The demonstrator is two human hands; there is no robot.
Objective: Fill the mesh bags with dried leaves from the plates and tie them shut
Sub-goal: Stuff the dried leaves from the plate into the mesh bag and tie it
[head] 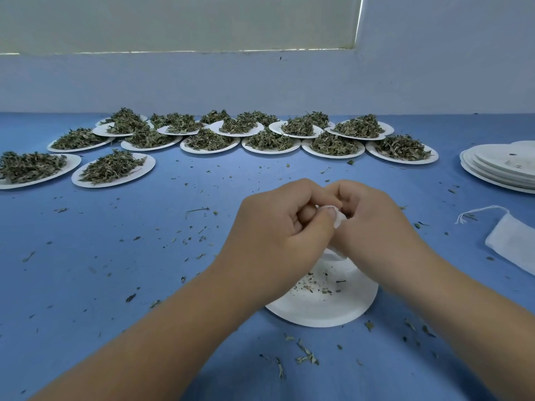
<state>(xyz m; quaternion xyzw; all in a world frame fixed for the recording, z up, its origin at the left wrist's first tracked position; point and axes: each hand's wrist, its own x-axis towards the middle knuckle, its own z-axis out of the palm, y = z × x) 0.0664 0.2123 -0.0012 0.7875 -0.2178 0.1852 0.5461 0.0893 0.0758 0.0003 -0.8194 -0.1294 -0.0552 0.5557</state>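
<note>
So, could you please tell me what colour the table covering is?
The table covering is blue, clearest in the head view.

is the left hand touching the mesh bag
Touching: in the head view the thumb of the left hand pinches the mesh bag.

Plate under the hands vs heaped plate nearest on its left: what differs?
Load: the white round paper plate below the left hand and right hand, which pinch a white mesh bag, holds only leaf crumbs; the white round paper plate at left carries a heap of dried green leaves. View: the near plate is partly hidden by the wrists; the left one shows whole. Shared: both rest on the blue table.
</note>
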